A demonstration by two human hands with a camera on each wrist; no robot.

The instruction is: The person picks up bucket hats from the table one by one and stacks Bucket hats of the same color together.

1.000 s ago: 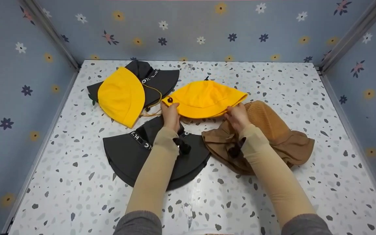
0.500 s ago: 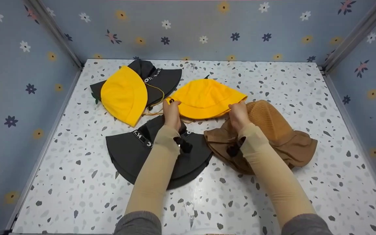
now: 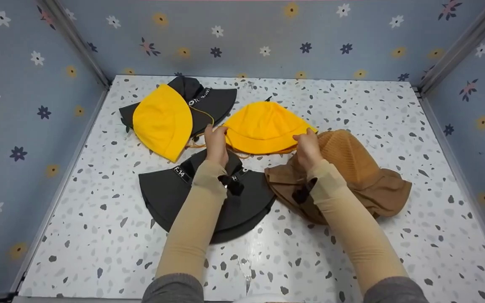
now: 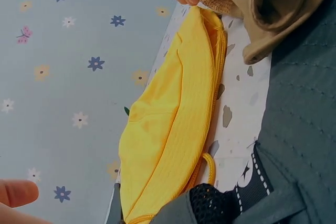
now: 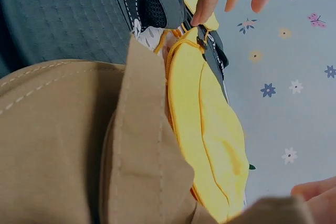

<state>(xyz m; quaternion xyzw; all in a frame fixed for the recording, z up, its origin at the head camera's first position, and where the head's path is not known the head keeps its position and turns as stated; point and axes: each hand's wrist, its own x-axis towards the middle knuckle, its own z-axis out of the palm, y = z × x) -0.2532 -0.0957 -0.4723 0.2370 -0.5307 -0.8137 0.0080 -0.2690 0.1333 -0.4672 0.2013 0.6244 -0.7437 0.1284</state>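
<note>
Centrally, the left hand (image 3: pixel 216 141) and right hand (image 3: pixel 308 146) each pinch an edge of the flattened yellow cloth bucket hat (image 3: pixel 263 126) on the speckled white tabletop (image 3: pixel 352 252). A dark grey brimmed hat (image 3: pixel 209 202) (beneath the left forearm) and a brown knitted-crown hat (image 3: pixel 360 172) crowd its near side; another yellow hat (image 3: pixel 162 120) overlaps a second dark hat (image 3: pixel 213 101) far-left.

2nd yellow hat (image 3: pixel 162 120) on black hat (image 3: pixel 209 103), far left w/ floral walls (image 3: pixel 23 105)

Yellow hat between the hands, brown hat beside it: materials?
Yellow hat: looks like soft matte woven cloth, with fine ribbing visible in the left wrist view. Brown hat: crown seems an open knit or mesh, brim a smooth stitched cotton-like cloth, also matte.
</note>
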